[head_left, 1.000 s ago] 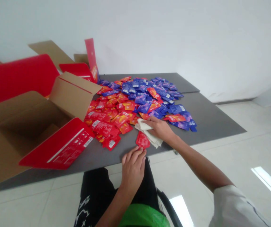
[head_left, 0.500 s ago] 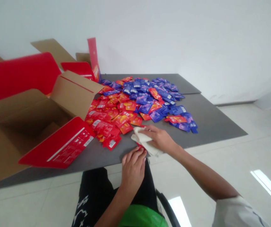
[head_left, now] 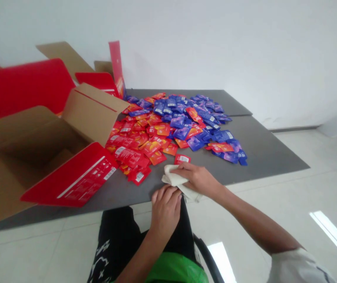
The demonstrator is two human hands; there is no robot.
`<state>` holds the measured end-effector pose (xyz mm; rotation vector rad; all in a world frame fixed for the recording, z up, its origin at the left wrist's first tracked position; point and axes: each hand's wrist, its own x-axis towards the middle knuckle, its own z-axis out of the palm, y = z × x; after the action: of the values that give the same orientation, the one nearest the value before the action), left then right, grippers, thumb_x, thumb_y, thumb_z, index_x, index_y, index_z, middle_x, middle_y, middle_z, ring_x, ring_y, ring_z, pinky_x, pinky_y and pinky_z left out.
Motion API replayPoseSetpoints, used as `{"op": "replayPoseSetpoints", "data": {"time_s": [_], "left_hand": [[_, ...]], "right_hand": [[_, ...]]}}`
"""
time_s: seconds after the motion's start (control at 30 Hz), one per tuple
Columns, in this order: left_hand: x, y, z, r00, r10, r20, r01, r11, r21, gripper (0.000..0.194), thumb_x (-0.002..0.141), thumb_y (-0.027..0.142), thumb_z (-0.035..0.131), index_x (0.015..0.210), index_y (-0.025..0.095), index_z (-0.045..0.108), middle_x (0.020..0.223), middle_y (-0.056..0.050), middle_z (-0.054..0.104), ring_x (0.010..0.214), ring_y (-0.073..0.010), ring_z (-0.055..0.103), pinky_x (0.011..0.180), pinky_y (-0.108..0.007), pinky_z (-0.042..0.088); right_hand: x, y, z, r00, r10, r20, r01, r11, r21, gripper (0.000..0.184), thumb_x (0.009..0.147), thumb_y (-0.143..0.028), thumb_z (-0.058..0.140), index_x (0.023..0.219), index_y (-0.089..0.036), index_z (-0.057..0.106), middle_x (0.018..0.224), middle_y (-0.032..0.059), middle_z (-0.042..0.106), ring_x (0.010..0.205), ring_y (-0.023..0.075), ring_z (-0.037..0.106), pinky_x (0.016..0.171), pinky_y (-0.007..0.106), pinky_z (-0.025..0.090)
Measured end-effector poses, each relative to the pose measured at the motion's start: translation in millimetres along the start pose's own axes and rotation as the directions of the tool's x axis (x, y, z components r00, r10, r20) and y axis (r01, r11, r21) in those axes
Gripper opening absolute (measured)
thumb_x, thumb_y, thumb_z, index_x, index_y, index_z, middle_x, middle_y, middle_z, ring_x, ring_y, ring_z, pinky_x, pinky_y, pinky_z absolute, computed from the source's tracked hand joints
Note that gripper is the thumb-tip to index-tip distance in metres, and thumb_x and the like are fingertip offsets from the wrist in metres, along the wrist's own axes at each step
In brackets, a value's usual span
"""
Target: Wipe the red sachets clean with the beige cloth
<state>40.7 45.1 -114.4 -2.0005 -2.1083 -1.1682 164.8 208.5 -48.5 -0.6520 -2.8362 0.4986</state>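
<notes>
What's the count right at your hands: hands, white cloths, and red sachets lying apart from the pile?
Hands: 2 (left hand, right hand)
White cloths: 1 (white cloth)
Red sachets apart from the pile: 1 (red sachet)
Total: 4

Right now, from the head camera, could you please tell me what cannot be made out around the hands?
Head view only:
White cloth: partly hidden by the right hand and left hand.
Sachets: print too small to read; lower ones hidden by those on top.
Cardboard carton: cut off by the left edge; flaps hide its inside.
</notes>
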Motion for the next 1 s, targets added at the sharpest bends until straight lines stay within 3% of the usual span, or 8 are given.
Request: {"op": "replayPoseSetpoints", "data": {"time_s": [0.1, 0.23, 0.3, 0.47, 0.57, 0.67, 0.83, 1.0], "left_hand": [[0.4, -0.2, -0.1, 1.0, 0.006, 0.004, -0.006, 1.0, 0.007, 0.026, 0.099, 0.017, 0.059, 0.121, 0.024, 0.071, 0.121, -0.005, 0.075, 0.121, -0.025, 0.064, 0.102, -0.042, 0.041], [1.5, -0.1, -1.0, 1.0, 0.026, 0.003, -0.026, 1.0, 0.013, 0.028, 0.098, 0.016, 0.061, 0.124, 0.024, 0.07, 0.124, -0.005, 0.075, 0.123, -0.025, 0.063, 0.101, -0.042, 0.041], [1.6, 0.4, -1.3, 1.0, 0.03, -0.005, -0.029, 0.999, 0.016, 0.028, 0.098, 0.015, 0.06, 0.123, 0.024, 0.07, 0.124, -0.006, 0.075, 0.123, -0.0252, 0.063, 0.101, -0.042, 0.041], [0.7, 1.4, -1.0, 1.0, -0.01, 0.007, 0.01, 1.0, 0.006, 0.023, 0.098, 0.016, 0.061, 0.117, 0.024, 0.072, 0.119, -0.005, 0.076, 0.119, -0.0253, 0.064, 0.101, -0.042, 0.041], [0.7, 0.3, -0.7, 1.0, -0.015, 0.004, 0.015, 1.0, 0.002, 0.021, 0.098, 0.017, 0.06, 0.113, 0.023, 0.073, 0.116, -0.005, 0.076, 0.117, -0.0253, 0.065, 0.1, -0.042, 0.041], [1.2, -0.5, -0.7, 1.0, 0.015, 0.007, -0.014, 1.0, -0.01, 0.028, 0.099, 0.016, 0.059, 0.124, 0.023, 0.069, 0.124, -0.005, 0.075, 0.123, -0.0242, 0.063, 0.102, -0.042, 0.04], [0.9, 0.3, -0.4, 1.0, 0.009, 0.005, -0.009, 1.0, 0.005, 0.028, 0.099, 0.017, 0.059, 0.125, 0.024, 0.07, 0.125, -0.005, 0.075, 0.125, -0.0241, 0.063, 0.103, -0.043, 0.04], [0.3, 0.3, -0.6, 1.0, 0.015, 0.007, -0.015, 1.0, 0.007, 0.028, 0.099, 0.017, 0.059, 0.124, 0.024, 0.07, 0.124, -0.005, 0.075, 0.125, -0.0244, 0.063, 0.102, -0.043, 0.041]], "right_hand": [[4.5, 4.4, 4.8, 1.0, 0.024, 0.001, -0.024, 1.0, 0.006, 0.042, 0.097, -0.021, 0.061, 0.138, -0.028, 0.065, 0.13, 0.0074, 0.066, 0.111, 0.0205, 0.067, 0.087, 0.025, 0.052], [30.0, 33.9, -7.5, 0.988, 0.129, -0.08, -0.138, 0.984, -0.111, 0.043, 0.097, -0.021, 0.061, 0.14, -0.025, 0.064, 0.123, 0.0092, 0.066, 0.103, 0.0208, 0.067, 0.083, 0.025, 0.051], [33.0, 37.1, -13.3, 0.985, 0.14, -0.102, -0.155, 0.975, -0.159, 0.044, 0.098, -0.021, 0.061, 0.141, -0.024, 0.064, 0.12, 0.0098, 0.066, 0.1, 0.0211, 0.068, 0.08, 0.025, 0.051], [3.1, 4.5, -1.7, 0.998, -0.014, -0.054, 0.014, 1.0, -0.01, 0.044, 0.098, -0.02, 0.062, 0.141, -0.028, 0.063, 0.127, 0.0068, 0.067, 0.105, 0.0197, 0.068, 0.084, 0.024, 0.052], [-6.5, -3.5, 8.3, 0.999, -0.033, -0.027, 0.035, 0.998, 0.061, 0.041, 0.097, -0.021, 0.063, 0.137, -0.028, 0.065, 0.129, 0.0062, 0.067, 0.109, 0.0205, 0.068, 0.087, 0.025, 0.053], [5.0, 10.9, 9.5, 0.997, 0.016, -0.078, -0.013, 0.999, 0.041, 0.041, 0.096, -0.018, 0.062, 0.136, -0.026, 0.066, 0.127, 0.0081, 0.067, 0.109, 0.0218, 0.067, 0.089, 0.027, 0.052], [33.4, 43.3, 1.6, 0.987, 0.076, -0.141, -0.081, 0.996, -0.029, 0.041, 0.098, -0.02, 0.061, 0.138, -0.024, 0.065, 0.119, 0.0086, 0.067, 0.102, 0.0208, 0.068, 0.087, 0.026, 0.051], [31.4, 42.2, -8.7, 0.98, 0.122, -0.16, -0.141, 0.984, -0.112, 0.041, 0.098, -0.02, 0.061, 0.139, -0.024, 0.066, 0.118, 0.0096, 0.067, 0.1, 0.0215, 0.068, 0.081, 0.025, 0.05]]}}
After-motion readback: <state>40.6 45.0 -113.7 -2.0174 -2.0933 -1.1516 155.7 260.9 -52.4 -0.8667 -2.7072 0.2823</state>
